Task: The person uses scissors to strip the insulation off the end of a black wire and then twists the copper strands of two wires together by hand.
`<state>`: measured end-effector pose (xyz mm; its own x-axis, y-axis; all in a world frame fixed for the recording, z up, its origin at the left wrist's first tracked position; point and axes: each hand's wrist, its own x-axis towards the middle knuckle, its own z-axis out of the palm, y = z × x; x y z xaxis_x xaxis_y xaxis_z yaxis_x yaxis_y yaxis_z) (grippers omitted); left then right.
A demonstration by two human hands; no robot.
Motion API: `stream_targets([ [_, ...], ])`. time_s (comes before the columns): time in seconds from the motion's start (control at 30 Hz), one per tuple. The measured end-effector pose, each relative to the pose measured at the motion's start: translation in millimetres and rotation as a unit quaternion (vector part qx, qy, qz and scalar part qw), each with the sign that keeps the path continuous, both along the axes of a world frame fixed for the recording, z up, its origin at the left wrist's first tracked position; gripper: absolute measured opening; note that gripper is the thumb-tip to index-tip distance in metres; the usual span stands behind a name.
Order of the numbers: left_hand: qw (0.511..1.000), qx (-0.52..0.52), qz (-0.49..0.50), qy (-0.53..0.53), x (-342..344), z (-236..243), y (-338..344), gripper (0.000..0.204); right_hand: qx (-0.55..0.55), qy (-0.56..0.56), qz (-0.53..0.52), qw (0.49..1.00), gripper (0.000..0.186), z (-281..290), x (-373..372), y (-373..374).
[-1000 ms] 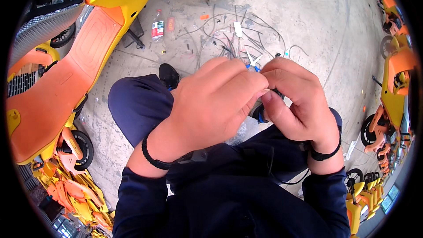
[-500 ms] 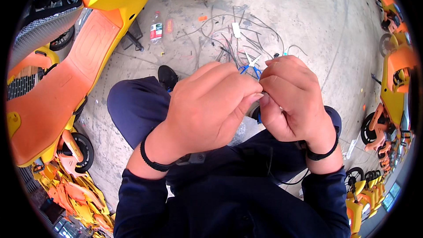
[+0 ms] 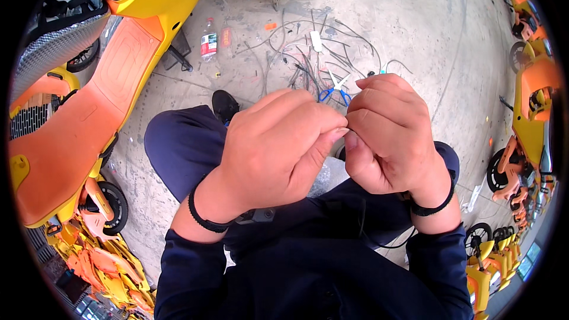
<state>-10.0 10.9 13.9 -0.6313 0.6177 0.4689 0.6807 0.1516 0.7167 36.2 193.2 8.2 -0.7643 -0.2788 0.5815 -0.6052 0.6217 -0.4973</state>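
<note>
Across a scuffed grey concrete floor [image 3: 409, 29], we sit among yellow-and-orange vehicles: one large body [image 3: 133, 53] leans in at our left, and a row [image 3: 533, 98] runs down our right. Loose panels [image 3: 104, 261] are heaped at the lower left. Beyond our left foot stands a clear bottle [image 3: 208, 42] with a red-and-white label.

Ahead of us, just beyond our hands, a tangle of thin grey and dark cables [image 3: 306, 72] sprawls on the floor, with a small white block [image 3: 316, 41] among them. At its near edge lie scissors [image 3: 336, 86], pale blades parted, blue handle loops towards us.

Above our lap, our left hand [image 3: 278, 142] and right hand [image 3: 391, 133] meet at the fingertips. Both sets of fingers are closed in a pinch; we cannot tell what, if anything, is between them.
</note>
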Motion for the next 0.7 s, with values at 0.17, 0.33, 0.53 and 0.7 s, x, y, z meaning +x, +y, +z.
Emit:
stream_targets([
  [0.17,1.000,0.001,0.002,0.005,1,-2,2,0.008,-0.010,0.021,-0.027,0.999,0.010,-3,-1,-4],
  [0.33,0.999,0.016,0.023,0.029,5,-7,6,0.013,0.013,0.010,-0.089,0.996,0.010,-3,0,-8],
  [0.53,0.998,0.027,0.047,0.043,6,-7,7,0.016,0.000,0.009,-0.121,0.993,0.007,-2,-2,-10],
  [0.7,0.998,0.032,0.047,0.009,8,-2,7,0.011,-0.007,0.021,-0.117,0.993,0.006,1,-1,-10],
])
